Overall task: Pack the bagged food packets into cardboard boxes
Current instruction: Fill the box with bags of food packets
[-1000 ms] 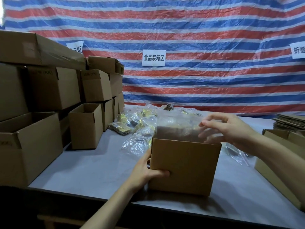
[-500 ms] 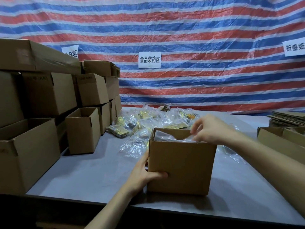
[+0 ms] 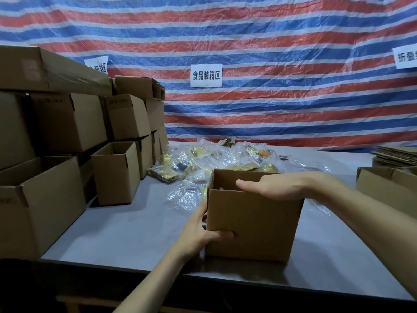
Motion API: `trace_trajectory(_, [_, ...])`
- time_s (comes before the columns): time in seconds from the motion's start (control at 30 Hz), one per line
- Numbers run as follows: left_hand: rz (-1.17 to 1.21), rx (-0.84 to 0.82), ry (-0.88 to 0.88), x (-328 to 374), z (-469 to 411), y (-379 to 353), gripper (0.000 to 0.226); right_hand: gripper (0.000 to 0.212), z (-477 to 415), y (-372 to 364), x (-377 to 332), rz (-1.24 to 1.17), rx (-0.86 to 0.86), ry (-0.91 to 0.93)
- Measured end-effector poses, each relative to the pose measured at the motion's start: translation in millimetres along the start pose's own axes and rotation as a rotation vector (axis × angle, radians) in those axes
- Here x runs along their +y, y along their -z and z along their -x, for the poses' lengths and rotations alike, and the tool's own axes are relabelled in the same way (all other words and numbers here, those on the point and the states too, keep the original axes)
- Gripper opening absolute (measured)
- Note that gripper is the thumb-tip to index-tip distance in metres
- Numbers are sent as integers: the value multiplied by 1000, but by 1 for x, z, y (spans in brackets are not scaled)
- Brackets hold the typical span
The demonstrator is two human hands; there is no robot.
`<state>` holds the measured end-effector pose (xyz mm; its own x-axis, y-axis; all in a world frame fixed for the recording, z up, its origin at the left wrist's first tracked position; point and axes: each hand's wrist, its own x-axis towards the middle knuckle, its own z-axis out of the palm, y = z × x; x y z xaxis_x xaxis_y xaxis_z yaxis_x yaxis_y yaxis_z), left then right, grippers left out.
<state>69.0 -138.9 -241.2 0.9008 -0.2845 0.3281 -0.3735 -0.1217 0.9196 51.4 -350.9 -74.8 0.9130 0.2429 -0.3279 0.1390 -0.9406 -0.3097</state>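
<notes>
Item 1, left hand (image 3: 203,236): we record it clamped on the lower left corner of the cardboard box (image 3: 255,224), with the thumb laid on the front face and the fingers curled round the left side.

Item 2, right hand (image 3: 277,185): flat, palm down, fingers straight and together and pointing left. It lies across the box's open top and touches the near rim. It holds nothing that we can see.

Item 3, the cardboard box: upright on the grey worktop (image 3: 126,231), near the front edge and a little right of centre. The hand hides its inside, so we cannot tell the contents.

Item 4, bagged food packets (image 3: 203,159): a loose heap of clear bags with gold packets, just behind the box and running toward the back edge.

Item 5, stacked boxes (image 3: 67,123): these fill the worktop's left side. One small open box (image 3: 115,175) stands at their front.

Item 6, flattened cartons (image 3: 397,155) and further boxes (image 3: 383,188): at the right edge.

Open room: we note bare worktop between the held box and the left stack, a strip along the front edge, and a patch to the box's right.
</notes>
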Motion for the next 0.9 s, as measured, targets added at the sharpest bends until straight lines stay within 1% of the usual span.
trace_trajectory(0.07, [-3, -3, 7, 0, 0, 0, 85, 111, 0, 2, -3, 15, -41, 2])
trace_trajectory(0.2, [-4, -1, 17, -1, 0, 0, 83, 106, -1, 2, -5, -61, -105, 30])
trace_trajectory(0.27, [-12, -9, 20, 0, 1, 0, 85, 106, -1, 4, -6, -125, -143, -14])
trace_trajectory(0.37, [-11, 6, 27, -1, 0, 0, 84, 98, -5, 7, -10, -138, -138, -83])
trace_trajectory(0.43, [-7, 25, 31, -4, -2, 0, 84, 91, -9, 8, -11, -139, -95, -52])
trace_trajectory(0.47, [-6, 33, 33, -6, -3, -1, 85, 89, -10, 7, -9, -156, -29, 2])
trace_trajectory(0.5, [0, 36, 35, -7, -4, -1, 86, 82, -10, 4, -7, -180, 91, 84])
trace_trajectory(0.6, [23, 39, 45, -8, -5, -2, 90, 51, -7, -4, 6, -319, 647, 362])
trace_trajectory(0.63, [26, 40, 48, -8, -5, -2, 91, 46, -6, -6, 13, -370, 797, 432])
trace_trajectory(0.67, [30, 41, 48, -8, -5, -2, 92, 44, -4, -8, 20, -419, 911, 487])
trace_trajectory(0.73, [30, 40, 44, -7, -4, -2, 91, 41, -1, -11, 35, -496, 1050, 538])
trace_trajectory(0.77, [33, 39, 46, -7, -3, -2, 90, 39, -2, -13, 44, -512, 1095, 520])
trace_trajectory(0.83, [51, 41, 49, -6, -2, -3, 88, 33, -8, -21, 67, -503, 1143, 407])
trace_trajectory(0.9, [58, 47, 47, -5, -3, -3, 89, 23, -17, -30, 95, -462, 1126, 240])
